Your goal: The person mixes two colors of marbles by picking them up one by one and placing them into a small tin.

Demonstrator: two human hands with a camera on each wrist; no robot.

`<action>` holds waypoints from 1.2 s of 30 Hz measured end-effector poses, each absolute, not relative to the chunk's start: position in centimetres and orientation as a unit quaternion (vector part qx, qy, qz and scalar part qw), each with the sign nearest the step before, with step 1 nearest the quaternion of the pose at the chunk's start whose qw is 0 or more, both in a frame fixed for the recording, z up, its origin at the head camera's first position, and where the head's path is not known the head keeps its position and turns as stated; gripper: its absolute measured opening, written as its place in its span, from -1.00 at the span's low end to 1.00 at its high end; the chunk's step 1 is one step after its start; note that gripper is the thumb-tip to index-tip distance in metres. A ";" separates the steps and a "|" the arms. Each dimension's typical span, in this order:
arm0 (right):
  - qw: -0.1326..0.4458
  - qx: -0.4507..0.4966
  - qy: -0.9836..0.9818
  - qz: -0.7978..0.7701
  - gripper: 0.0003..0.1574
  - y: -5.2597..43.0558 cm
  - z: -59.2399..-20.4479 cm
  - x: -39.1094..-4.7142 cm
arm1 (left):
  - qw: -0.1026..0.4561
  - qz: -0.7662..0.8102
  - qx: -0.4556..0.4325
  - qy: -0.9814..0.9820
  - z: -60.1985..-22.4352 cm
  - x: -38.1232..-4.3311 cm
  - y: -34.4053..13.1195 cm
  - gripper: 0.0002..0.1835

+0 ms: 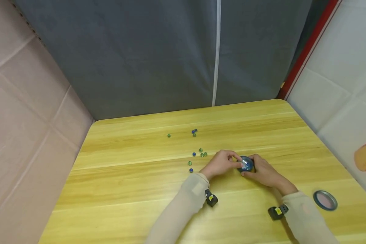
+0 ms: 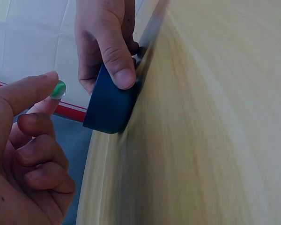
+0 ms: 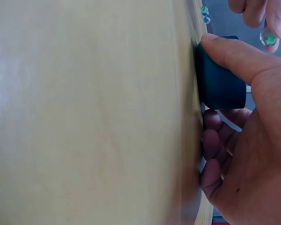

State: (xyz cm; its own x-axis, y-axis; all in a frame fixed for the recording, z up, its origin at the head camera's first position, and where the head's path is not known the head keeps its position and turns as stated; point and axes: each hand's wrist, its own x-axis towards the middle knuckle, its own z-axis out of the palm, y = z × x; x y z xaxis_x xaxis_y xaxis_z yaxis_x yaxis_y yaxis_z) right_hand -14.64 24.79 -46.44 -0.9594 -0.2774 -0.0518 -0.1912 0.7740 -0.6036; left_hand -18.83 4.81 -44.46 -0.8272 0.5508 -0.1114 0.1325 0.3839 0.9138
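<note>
My left hand (image 1: pixel 222 163) pinches a clear marble with a green swirl (image 2: pixel 58 89) between thumb and forefinger, the other fingers curled in. It is held beside the mouth of a round dark blue tin (image 2: pixel 107 103). With thumb and fingers at its side wall, my right hand (image 1: pixel 263 171) grips the tin, which stands upright on the table. In the head view some blue and pale contents (image 1: pixel 247 165) show inside the tin. The right wrist view also shows the pinched marble (image 3: pixel 269 39) close above the tin's rim.
Several blue marbles (image 1: pixel 194 154) and green marbles (image 1: pixel 190 163) lie scattered on the wooden table (image 1: pixel 125 189) left of the hands. A round lid with a blue-grey rim (image 1: pixel 315 196) lies by the right forearm. A grey curtain (image 1: pixel 155 61) hangs behind the table.
</note>
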 end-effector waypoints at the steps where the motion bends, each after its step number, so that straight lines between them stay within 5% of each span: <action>1: 0.069 -0.126 0.939 -0.314 -0.19 24.8 -46.4 -14.6 | 0.205 0.513 0.211 0.806 -44.5 -18.8 4.9 -0.85; 36: 0.078 -0.125 0.936 -0.320 -0.19 24.8 -46.1 -14.4 | 0.210 0.517 0.179 0.810 -45.7 -19.0 6.0 -0.87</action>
